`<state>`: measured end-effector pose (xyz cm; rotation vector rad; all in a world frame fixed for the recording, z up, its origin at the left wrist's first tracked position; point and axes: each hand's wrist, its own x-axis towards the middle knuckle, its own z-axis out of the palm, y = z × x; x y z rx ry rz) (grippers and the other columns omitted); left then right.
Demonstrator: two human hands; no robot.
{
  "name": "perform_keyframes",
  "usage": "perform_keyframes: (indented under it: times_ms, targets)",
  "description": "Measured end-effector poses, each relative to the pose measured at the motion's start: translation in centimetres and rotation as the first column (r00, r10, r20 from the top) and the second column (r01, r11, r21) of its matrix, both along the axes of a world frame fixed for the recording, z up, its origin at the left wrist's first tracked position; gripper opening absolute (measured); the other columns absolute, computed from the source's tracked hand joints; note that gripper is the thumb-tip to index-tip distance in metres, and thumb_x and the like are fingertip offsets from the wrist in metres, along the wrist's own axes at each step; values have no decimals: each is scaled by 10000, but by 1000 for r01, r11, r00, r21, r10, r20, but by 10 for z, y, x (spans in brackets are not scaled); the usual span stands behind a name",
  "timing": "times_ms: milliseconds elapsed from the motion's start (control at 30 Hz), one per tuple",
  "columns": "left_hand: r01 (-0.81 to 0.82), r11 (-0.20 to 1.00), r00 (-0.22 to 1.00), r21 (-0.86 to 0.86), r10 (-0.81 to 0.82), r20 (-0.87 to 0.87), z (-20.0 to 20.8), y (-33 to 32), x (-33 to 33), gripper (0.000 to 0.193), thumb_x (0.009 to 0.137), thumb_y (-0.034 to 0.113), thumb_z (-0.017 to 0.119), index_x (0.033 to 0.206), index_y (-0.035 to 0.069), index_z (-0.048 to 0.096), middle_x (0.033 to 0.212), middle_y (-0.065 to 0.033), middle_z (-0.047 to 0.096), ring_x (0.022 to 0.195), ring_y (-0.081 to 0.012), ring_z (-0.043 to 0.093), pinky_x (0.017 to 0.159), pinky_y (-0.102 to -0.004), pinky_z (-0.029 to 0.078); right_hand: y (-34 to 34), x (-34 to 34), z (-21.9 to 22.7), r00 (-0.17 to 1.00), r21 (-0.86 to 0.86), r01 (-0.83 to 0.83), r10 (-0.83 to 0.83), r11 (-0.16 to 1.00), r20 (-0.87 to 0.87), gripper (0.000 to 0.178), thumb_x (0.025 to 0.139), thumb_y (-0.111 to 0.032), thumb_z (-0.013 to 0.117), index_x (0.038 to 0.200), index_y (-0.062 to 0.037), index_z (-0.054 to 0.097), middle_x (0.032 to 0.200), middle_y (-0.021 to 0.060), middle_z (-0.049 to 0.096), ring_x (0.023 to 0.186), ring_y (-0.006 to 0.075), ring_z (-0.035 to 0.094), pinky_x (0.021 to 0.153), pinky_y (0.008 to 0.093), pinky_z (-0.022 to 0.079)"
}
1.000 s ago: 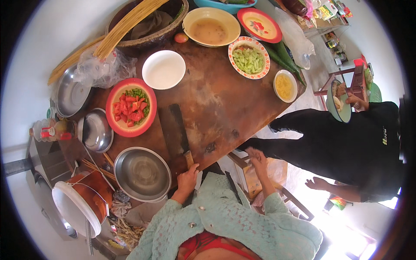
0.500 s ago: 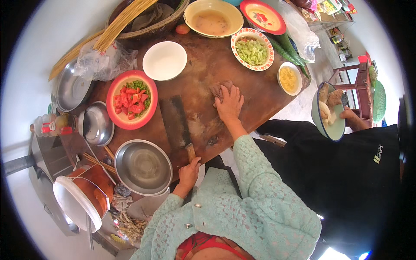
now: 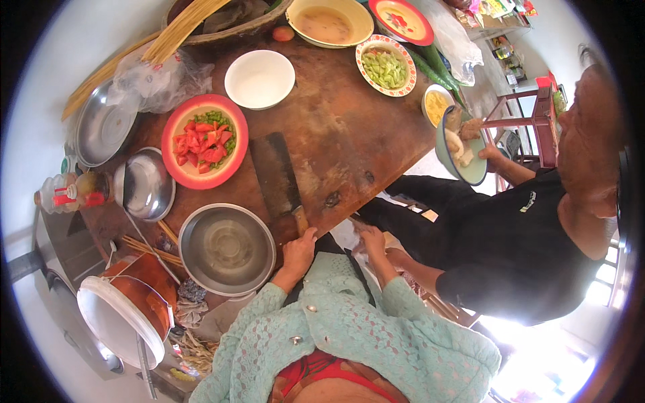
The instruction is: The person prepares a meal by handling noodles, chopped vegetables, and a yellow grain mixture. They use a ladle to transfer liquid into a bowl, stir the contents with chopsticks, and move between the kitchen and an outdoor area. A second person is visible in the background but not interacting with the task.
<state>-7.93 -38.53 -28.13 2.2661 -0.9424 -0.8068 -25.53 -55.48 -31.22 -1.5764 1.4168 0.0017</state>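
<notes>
My left hand (image 3: 297, 258) is at the near table edge, just below the wooden handle of a broad dark cleaver (image 3: 276, 176) lying on the table. Its fingers are bent together against the edge. Past the edge, off the tabletop, my right hand (image 3: 371, 240) hangs low with its fingers curled down. What it holds, if anything, is hidden, and the brown cloth is out of sight. To the left of the cleaver stand a wide metal basin (image 3: 227, 248) and a red-rimmed plate (image 3: 176, 176) of cut tomato and chopped green pieces.
On the wooden table (image 3: 336, 141) stand a white bowl (image 3: 260, 79), a patterned bowl (image 3: 359, 64) of green slices and a small bowl (image 3: 428, 111) of yellow food. At right a person in black (image 3: 510, 248) holds a green bowl (image 3: 463, 171). A bucket (image 3: 144, 292) stands lower left.
My right hand has left the tabletop, drawn back toward me past the edge; the brown cloth is gone from the table. The other person has leaned in, bringing the green bowl leftward.
</notes>
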Motion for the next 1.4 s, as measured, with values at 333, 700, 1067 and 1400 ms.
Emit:
perform_keyframes:
  times_ms: [333,700,1067,1400]
  targets:
    - [-15,1000,997,-10,16,72,-9,5,-3,170,863,233,529,1019,170,555,674,-144,632,599,-346,620,527,-476,476,-49,202,65,917,-701,-79,327,709,228,374,755,-111,609,1124,-107,547,1155,152,503,1077,342,487,887,403,399]
    - [-41,998,996,-50,45,73,-9,0,-8,150,866,211,521,1008,170,545,670,-148,626,585,-356,608,504,-480,466,-35,199,29,827,-726,-487,525,485,-203,512,738,-146,639,1230,-163,499,1239,116,443,1177,308,382,932,447,309]
    - [-11,1000,1000,-13,11,25,-10,5,-3,157,867,214,525,1010,157,559,687,-152,631,633,-357,618,549,-473,472,22,74,30,826,-562,-560,464,609,-322,511,725,-107,610,1220,-126,486,1245,170,402,1149,370,379,953,436,321]
    - [-5,995,996,-99,-3,-86,-15,7,-4,161,866,243,516,994,165,574,693,-150,639,641,-365,621,561,-481,478,49,-4,19,857,-2,-501,496,866,-139,347,690,-199,578,1017,-87,611,893,169,594,852,336,577,777,393,467]
